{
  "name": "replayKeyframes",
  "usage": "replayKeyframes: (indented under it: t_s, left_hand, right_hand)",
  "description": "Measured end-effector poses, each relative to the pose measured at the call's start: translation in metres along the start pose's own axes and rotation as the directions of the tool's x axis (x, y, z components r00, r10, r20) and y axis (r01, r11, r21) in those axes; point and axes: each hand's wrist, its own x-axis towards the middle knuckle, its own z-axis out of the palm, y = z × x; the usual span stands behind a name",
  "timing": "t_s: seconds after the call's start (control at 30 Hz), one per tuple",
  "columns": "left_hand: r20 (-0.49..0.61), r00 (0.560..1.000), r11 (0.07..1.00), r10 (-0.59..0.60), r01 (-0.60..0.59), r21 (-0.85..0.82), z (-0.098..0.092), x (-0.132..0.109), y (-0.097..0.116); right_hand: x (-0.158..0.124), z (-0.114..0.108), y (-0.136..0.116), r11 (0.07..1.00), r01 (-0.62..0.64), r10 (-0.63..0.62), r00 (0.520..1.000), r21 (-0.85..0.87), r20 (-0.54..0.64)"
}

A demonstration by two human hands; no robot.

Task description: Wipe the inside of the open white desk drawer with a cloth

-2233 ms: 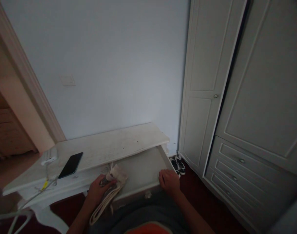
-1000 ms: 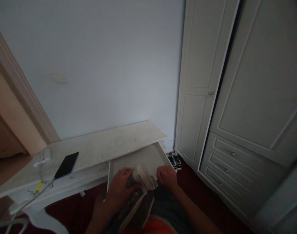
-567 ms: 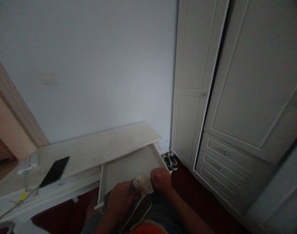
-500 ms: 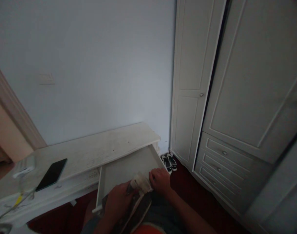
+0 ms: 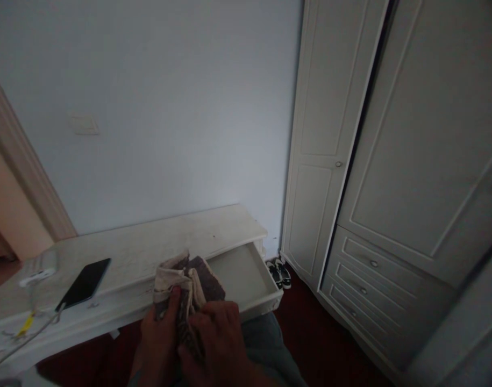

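Observation:
A folded, brown-and-beige patterned cloth (image 5: 203,277) is bunched between both hands, above the left end of the pulled-out drawer (image 5: 249,277). My left hand (image 5: 159,333) grips it from the left, thumb pressed on the beige fold. My right hand (image 5: 217,333) closes on its lower right part, with the fingers curled. The drawer's bottom shows bare on the right; the cloth and hands cover its left side. What kind of cloth item it is, I cannot make out.
On the white desk (image 5: 225,220) lie a dark phone (image 5: 84,282) and a white power strip or charger (image 5: 39,267), with a cable (image 5: 31,339) running down. Black-and-white shoes (image 5: 278,273) stand on the red floor, beside a white wardrobe (image 5: 314,215) with drawers.
Both hands have moved up and left with the cloth, away from the drawer's front. More of the cloth now shows, and the right hand has come close to the left.

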Motion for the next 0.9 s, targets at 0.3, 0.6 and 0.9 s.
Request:
replayKeyframes:
  t_s: [0.3,0.6,0.9]
  left_hand:
    - [-0.163,0.727,0.738,0.667,-0.616,0.275,-0.004,0.006,-0.004]
    - [-0.086,0.592,0.588,0.802,-0.754,0.295,0.003,-0.014,-0.003]
    - [0.059,0.584,0.546,0.81,-0.786,0.29,0.028,-0.053,0.015]
  right_hand:
    - [-0.008,-0.008,0.013,0.93,-0.13,0.073,0.982,0.343,0.173]
    - [-0.011,0.007,-0.002,0.3,-0.446,0.318,0.88,0.844,0.352]
    - [-0.049,0.048,0.017,-0.134,-0.33,0.657,0.676,0.934,0.333]
